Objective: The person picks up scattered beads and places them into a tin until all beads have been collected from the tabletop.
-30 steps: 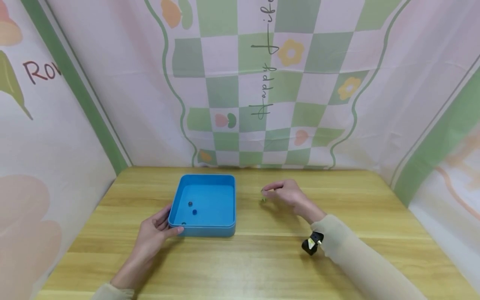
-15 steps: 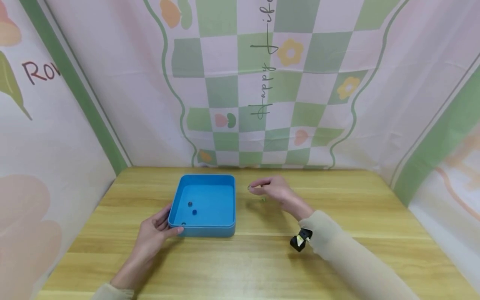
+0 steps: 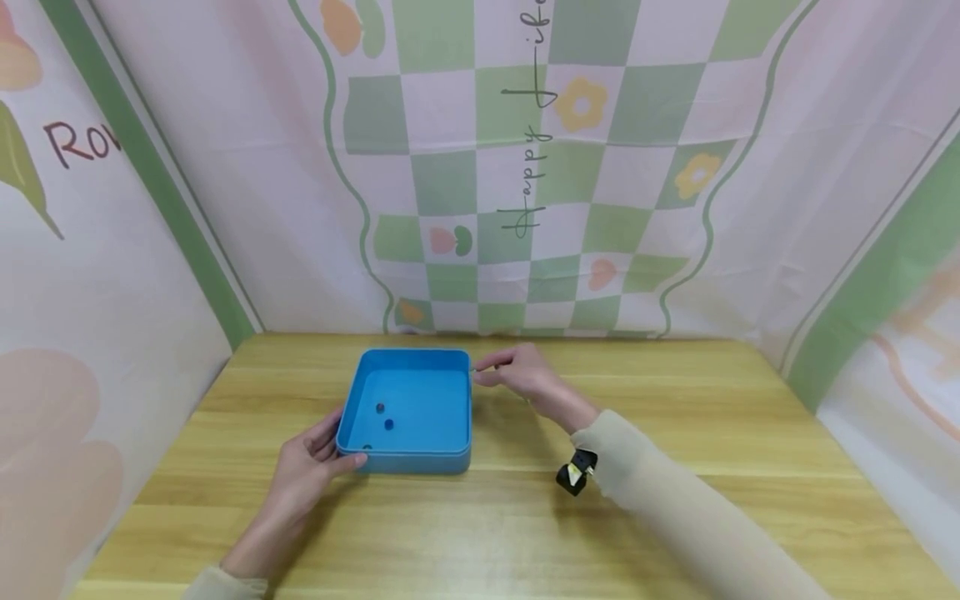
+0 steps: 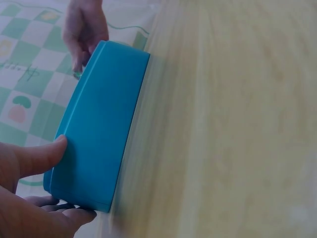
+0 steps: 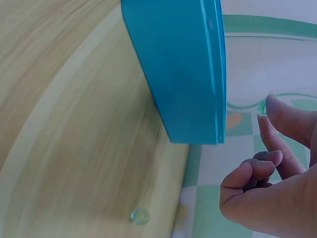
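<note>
A square blue open-topped box (image 3: 420, 392) stands left of centre on the table. My left hand (image 3: 302, 467) grips its near left corner, thumb on the front wall and fingers on the left side. Three small dark marbles lie inside, among them a blue marble (image 3: 389, 424) and a brownish marble (image 3: 380, 408). Between thumb and index fingertip my right hand (image 3: 531, 379) pinches a clear green glass marble (image 5: 262, 107), right at the box's right rim. A second clear marble (image 5: 139, 216) rests on the table below the right hand.
The wooden table (image 3: 480, 533) reaches back to a checked green-and-white cloth (image 3: 510, 192) hanging behind it. More printed cloth hangs along both sides. A black wrist camera (image 3: 576, 472) sits by the right sleeve (image 3: 675, 508).
My right hand has lifted the green marble off the table and carried it left to the box's right rim. The left hand and the box have stayed put.
</note>
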Demonstrator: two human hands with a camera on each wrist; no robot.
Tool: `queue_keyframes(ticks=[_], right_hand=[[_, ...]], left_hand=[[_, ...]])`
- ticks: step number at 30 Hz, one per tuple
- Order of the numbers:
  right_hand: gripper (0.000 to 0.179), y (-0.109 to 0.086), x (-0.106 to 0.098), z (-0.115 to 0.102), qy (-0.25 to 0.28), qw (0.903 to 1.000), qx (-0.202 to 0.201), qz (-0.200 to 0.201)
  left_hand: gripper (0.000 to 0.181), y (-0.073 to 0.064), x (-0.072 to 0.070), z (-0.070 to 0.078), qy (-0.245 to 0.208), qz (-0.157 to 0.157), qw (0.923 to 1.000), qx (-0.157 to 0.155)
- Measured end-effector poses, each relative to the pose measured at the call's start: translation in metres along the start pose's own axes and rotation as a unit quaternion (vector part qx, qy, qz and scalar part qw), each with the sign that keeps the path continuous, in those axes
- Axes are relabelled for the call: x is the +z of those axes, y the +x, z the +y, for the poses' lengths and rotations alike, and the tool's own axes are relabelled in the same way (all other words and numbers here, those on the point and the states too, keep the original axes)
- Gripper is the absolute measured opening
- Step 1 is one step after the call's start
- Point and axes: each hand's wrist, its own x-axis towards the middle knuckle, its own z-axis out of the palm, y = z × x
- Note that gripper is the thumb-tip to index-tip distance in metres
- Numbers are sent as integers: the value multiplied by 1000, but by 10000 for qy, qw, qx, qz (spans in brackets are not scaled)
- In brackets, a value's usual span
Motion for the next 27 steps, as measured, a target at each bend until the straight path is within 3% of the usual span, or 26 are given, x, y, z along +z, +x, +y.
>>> queue_keyframes(ticks=[27], right_hand=[[15, 15, 37, -29, -57, 9990, -286, -338]], left_hand=[[88, 0, 0, 0, 71, -27, 10000, -18]])
